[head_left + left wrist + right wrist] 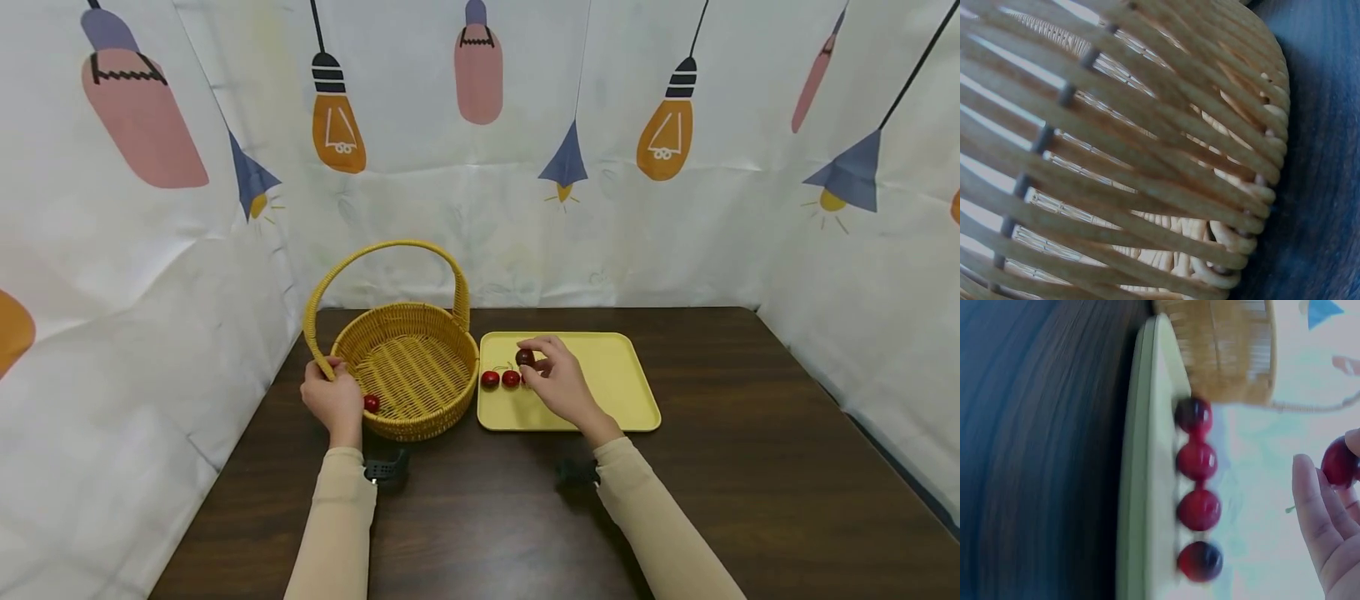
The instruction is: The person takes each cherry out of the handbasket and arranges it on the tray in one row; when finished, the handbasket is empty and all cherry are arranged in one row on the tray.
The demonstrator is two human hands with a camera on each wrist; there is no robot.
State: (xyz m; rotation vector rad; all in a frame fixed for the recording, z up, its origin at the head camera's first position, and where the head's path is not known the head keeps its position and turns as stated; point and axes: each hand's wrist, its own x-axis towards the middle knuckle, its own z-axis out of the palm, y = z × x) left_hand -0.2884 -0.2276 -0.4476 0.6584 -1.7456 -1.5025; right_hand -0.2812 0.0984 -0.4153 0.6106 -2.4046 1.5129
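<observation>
A yellow woven basket with an arched handle stands on the table, left of a yellow tray. My left hand grips the basket where the handle meets its left rim. Inside, beside that hand, lies one red cherry. Over the tray, my right hand pinches a dark red cherry between thumb and fingers. Several more cherries sit in a row on the tray, partly hidden by the right hand in the head view. Only the basket's woven side fills the left wrist view.
The dark wooden table carries both basket and tray, which stand side by side near its back edge. A white curtain printed with lamps and bulbs hangs behind and at both sides.
</observation>
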